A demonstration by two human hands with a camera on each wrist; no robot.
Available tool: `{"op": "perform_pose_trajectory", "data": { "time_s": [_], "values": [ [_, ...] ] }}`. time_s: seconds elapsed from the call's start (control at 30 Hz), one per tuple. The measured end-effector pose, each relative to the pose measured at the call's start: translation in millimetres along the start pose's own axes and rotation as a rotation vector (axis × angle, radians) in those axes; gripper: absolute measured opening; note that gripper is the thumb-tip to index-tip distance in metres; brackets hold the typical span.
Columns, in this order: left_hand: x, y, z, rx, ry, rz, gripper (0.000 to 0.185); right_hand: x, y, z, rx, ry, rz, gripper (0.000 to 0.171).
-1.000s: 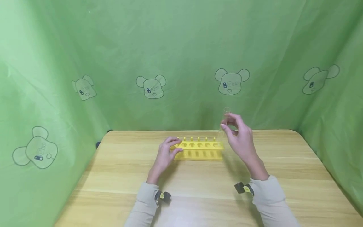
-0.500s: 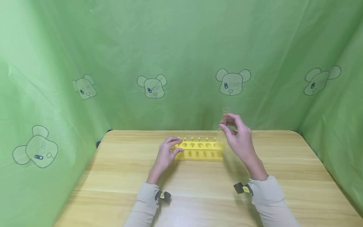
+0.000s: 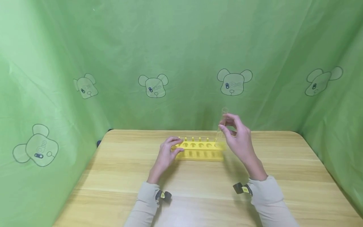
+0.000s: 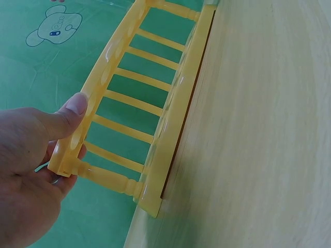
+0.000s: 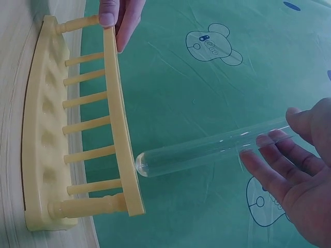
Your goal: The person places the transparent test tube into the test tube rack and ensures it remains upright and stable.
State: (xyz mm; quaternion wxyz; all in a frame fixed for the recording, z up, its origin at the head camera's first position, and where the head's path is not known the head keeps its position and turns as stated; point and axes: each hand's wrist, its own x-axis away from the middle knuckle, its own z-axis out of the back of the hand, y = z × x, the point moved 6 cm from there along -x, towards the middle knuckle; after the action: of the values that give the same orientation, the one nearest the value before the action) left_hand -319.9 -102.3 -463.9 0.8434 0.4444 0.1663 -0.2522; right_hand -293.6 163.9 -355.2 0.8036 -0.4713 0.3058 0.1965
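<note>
Right hand (image 3: 239,138), fingers pinching the clear glass test tube (image 5: 207,151), has barely shifted and probably hovers over the end hole of the yellow plastic rack (image 3: 199,149), left hand (image 3: 165,154) clamped on its end.

Your right hand (image 5: 297,170) gets cut off by the wrist view's edge, and the tube (image 3: 221,126) is so clear it nearly vanishes against the rack (image 3: 199,150) from overhead.

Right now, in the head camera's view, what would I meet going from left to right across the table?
Left hand gripping the rack's left end → yellow test tube rack → clear glass test tube over the rack's right end → right hand holding that tube.
</note>
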Motion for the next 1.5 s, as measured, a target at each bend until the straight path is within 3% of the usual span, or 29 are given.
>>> {"op": "perform_pose_trajectory", "data": {
  "time_s": [1.5],
  "values": [
    [-0.5,-0.2,0.3,-0.017,-0.026,0.046,0.039,-3,-9,-12,-0.02,-0.025,0.01,0.041]
  ]
}}
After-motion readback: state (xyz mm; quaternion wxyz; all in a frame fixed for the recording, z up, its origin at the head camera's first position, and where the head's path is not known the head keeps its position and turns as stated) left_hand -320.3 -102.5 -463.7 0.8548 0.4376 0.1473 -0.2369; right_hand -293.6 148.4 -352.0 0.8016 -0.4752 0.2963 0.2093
